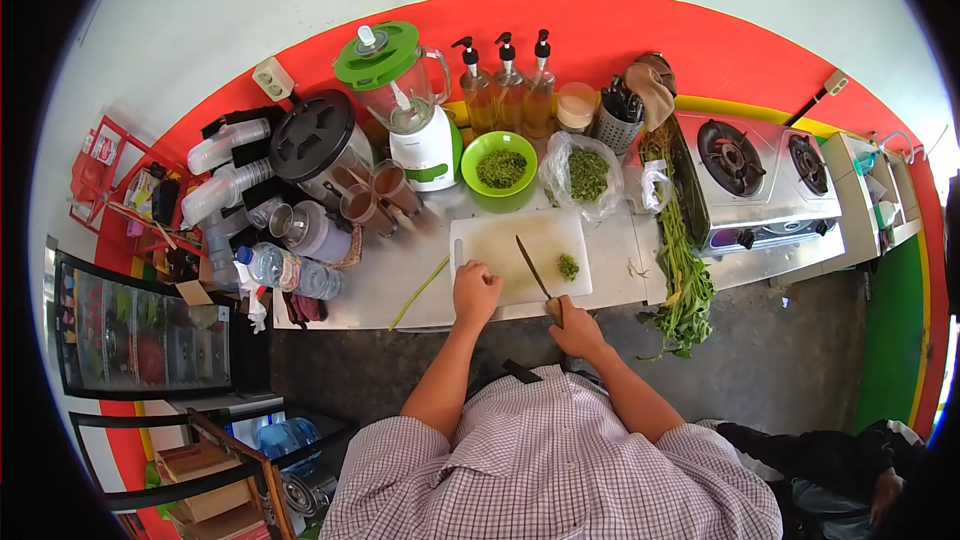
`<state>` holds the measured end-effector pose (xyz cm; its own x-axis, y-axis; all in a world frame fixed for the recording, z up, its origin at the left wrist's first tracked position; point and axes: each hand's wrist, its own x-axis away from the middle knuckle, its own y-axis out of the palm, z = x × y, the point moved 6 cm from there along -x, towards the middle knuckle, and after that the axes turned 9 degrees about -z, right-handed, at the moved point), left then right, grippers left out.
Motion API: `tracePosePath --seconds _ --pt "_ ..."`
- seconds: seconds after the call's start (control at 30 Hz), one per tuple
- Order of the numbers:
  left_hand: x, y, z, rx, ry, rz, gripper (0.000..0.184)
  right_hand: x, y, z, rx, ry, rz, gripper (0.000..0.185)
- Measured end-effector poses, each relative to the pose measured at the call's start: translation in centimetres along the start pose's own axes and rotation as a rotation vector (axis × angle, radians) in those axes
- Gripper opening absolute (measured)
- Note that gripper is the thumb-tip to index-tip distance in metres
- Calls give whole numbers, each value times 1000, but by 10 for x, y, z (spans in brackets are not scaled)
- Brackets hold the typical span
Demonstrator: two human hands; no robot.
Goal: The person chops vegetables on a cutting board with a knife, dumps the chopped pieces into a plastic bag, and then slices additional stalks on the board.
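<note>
My right hand (577, 328) is closed around the handle of a kitchen knife (532, 265), whose blade lies slanted over the white cutting board (470, 240). Right of the blade sits a small heap of chopped greens (568, 266). At the board's left front, my left hand (477, 292) has its fingers curled in; whatever it may hold is hidden. A long green stalk (418, 293) lies on the counter left of that hand. Behind the board stand a green bowl (497, 202) of chopped greens and a clear plastic bag (556, 172) with more of them.
A blender (425, 152), several pump bottles (508, 98) and a steel utensil holder (617, 128) line the back. Leafy stems (685, 285) hang over the counter's front edge beside the gas stove (755, 180). Cups and a water bottle (290, 273) crowd the left.
</note>
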<state>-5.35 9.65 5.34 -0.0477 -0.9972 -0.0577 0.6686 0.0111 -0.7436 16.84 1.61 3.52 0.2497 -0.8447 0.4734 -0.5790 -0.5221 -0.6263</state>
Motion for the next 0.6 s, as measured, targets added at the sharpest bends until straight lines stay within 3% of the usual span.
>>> tracePosePath --seconds 0.1,0.33,0.4,0.53,0.6 --pt "-5 21 9 -14 -70 -100 18 2 0 4 1 49 -11 64" --pt "-5 45 11 106 19 -124 17 13 -8 10 -36 84 45 66" --pt "-4 42 1 327 -13 -118 11 15 -8 12 -34 89 56 66" --pt "2 24 12 217 49 -75 16 13 -2 12 -56 91 40 64" --pt "4 20 32 62 232 -99 23 11 2 7 -57 56 44 62"
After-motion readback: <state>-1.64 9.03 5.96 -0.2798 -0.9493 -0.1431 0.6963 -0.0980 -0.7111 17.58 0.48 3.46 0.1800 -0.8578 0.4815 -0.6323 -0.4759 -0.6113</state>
